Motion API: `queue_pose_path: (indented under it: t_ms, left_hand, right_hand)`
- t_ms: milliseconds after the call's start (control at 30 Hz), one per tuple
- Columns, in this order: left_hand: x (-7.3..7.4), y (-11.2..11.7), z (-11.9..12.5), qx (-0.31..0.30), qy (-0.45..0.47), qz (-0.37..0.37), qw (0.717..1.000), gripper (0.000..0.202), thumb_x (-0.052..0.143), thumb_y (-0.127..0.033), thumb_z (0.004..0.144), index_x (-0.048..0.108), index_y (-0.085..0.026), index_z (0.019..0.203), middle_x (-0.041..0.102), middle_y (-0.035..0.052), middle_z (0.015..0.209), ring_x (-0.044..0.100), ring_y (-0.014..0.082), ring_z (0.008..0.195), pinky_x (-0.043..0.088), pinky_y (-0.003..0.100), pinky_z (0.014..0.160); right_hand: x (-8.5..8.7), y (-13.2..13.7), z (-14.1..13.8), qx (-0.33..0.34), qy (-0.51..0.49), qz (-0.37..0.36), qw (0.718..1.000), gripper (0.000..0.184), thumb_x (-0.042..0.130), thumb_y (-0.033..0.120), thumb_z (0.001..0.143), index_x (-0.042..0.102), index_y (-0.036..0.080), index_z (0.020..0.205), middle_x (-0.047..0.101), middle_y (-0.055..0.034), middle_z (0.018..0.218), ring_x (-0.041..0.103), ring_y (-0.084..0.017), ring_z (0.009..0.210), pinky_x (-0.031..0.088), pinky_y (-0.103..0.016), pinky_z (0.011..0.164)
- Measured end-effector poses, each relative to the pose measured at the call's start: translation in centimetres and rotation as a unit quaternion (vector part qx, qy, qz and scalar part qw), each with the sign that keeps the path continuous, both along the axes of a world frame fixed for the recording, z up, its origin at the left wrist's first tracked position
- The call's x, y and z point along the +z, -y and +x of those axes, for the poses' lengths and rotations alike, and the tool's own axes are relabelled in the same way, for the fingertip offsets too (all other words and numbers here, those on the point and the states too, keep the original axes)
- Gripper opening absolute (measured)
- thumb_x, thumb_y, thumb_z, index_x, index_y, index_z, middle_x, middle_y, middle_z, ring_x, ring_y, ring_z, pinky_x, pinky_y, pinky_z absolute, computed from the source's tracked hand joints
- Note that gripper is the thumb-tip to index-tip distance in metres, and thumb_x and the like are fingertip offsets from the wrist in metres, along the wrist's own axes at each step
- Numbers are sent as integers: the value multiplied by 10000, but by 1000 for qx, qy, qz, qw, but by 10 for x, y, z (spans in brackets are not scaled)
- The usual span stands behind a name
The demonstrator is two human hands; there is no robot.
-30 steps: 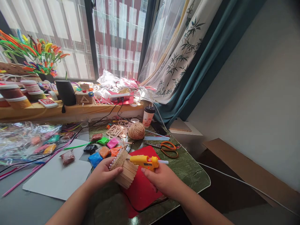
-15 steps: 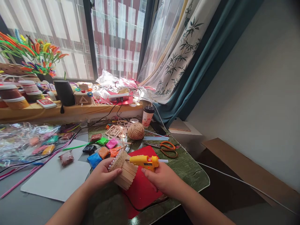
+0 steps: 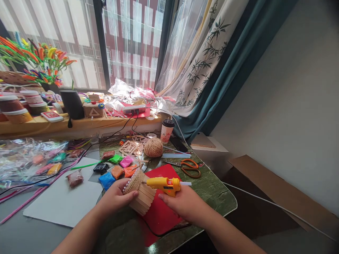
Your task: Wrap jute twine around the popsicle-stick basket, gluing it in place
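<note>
My left hand [image 3: 123, 194] is closed around a small craft piece of wooden sticks [image 3: 144, 199], its thumb lying across the front. Twine [image 3: 137, 180] wraps the upper part of the piece, and a row of white beads [image 3: 127, 186] runs along its left edge. In my right hand [image 3: 182, 201] is a yellow hot glue gun [image 3: 164, 184], a clear glue stick jutting from its back. The gun's nozzle points left and meets or nearly meets the twine; I cannot tell which. From the twine a strand leads up toward a ball of twine [image 3: 153, 147].
Beneath my hands lies a red sheet [image 3: 161, 215] on the green table. Orange-handled scissors [image 3: 190, 167] lie to the right. Several coloured clay packets [image 3: 116, 172] sit behind my left hand. A paper cup [image 3: 167, 131] stands at the back, beside a dark phone [image 3: 178, 144].
The glue gun has shifted very slightly right and down in my right hand. My left hand and the stick piece have hardly moved.
</note>
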State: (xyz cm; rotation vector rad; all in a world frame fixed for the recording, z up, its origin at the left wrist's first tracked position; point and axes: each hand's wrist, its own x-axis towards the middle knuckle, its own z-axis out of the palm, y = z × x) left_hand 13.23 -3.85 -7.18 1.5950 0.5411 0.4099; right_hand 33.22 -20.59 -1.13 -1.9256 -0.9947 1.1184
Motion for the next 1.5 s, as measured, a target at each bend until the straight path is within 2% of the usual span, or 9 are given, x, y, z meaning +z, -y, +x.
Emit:
queue_pose_path:
  t_ms: [167, 267, 400, 567, 700, 1000, 1200, 1333, 1500]
  left_hand:
    - [2, 0, 0, 2, -1, -2, 1000, 458, 802, -521, 771, 786, -163, 1055, 803, 95, 1030, 713, 331, 968, 582, 335, 787]
    - [2, 1, 0, -2, -3, -7, 1000, 478, 802, -533, 765, 786, -168, 1073, 804, 102, 1066, 711, 344, 1004, 585, 339, 799]
    - [1, 1, -1, 0, 1, 4, 1000, 482, 797, -541, 768, 789, -175, 1081, 801, 107, 1091, 707, 347, 1022, 586, 340, 810]
    - [1, 1, -1, 5, -1, 10, 1000, 497, 804, -555, 751, 796, -166, 1061, 806, 112, 1055, 713, 341, 986, 589, 337, 788]
    - [2, 1, 0, 3, -6, 10, 1000, 515, 804, -559, 744, 793, -159, 1068, 807, 112, 1048, 715, 341, 975, 591, 335, 779]
    - [-1, -1, -4, -1, -9, 49, 999, 450, 790, -516, 773, 800, -168, 1059, 808, 109, 1041, 710, 345, 976, 581, 349, 800]
    - [4, 1, -3, -16, -3, 29, 999, 469, 794, -527, 760, 804, -174, 1068, 815, 107, 1062, 715, 361, 1009, 593, 364, 822]
    - [4, 1, -3, -8, -5, 42, 999, 450, 807, -519, 747, 813, -177, 1039, 818, 105, 1050, 714, 352, 991, 590, 356, 822]
    - [3, 1, -3, -12, -4, 33, 999, 488, 803, -554, 735, 814, -169, 1035, 818, 108, 995, 711, 343, 934, 595, 355, 770]
  right_hand:
    - [6, -1, 1, -11, -21, 6, 1000, 338, 703, 433, 852, 750, 226, 1115, 594, 34, 561, 464, -114, 453, 389, -227, 476]
    - [7, -2, 2, -14, -35, -3, 999, 375, 713, 459, 844, 747, 221, 1131, 672, 9, 671, 485, -108, 481, 401, -220, 477]
    - [4, -2, 5, -3, -33, 32, 999, 391, 711, 469, 849, 745, 225, 1152, 736, -20, 824, 552, -115, 565, 432, -210, 512]
    - [1, -3, 9, -1, -25, 7, 1000, 403, 713, 498, 845, 735, 205, 1121, 611, 38, 596, 450, -88, 422, 374, -198, 414]
    - [-1, -3, 9, -4, -29, 10, 1000, 390, 706, 500, 847, 730, 200, 1096, 551, 61, 547, 448, -90, 407, 379, -197, 397]
    - [0, -4, 11, -9, -29, 6, 1000, 363, 698, 479, 856, 729, 203, 1090, 547, 74, 533, 438, -78, 392, 384, -192, 408]
    - [1, -3, 13, 2, -22, 14, 1000, 382, 679, 497, 864, 733, 197, 1094, 581, 59, 551, 453, -88, 407, 397, -202, 411]
    - [-1, -4, 15, 3, -8, 13, 1000, 360, 680, 488, 861, 743, 204, 1074, 616, 45, 597, 459, -82, 403, 401, -203, 410]
    - [-3, -4, 15, 1, -6, 11, 1000, 362, 681, 481, 867, 736, 209, 1098, 637, 35, 632, 466, -74, 396, 403, -194, 406]
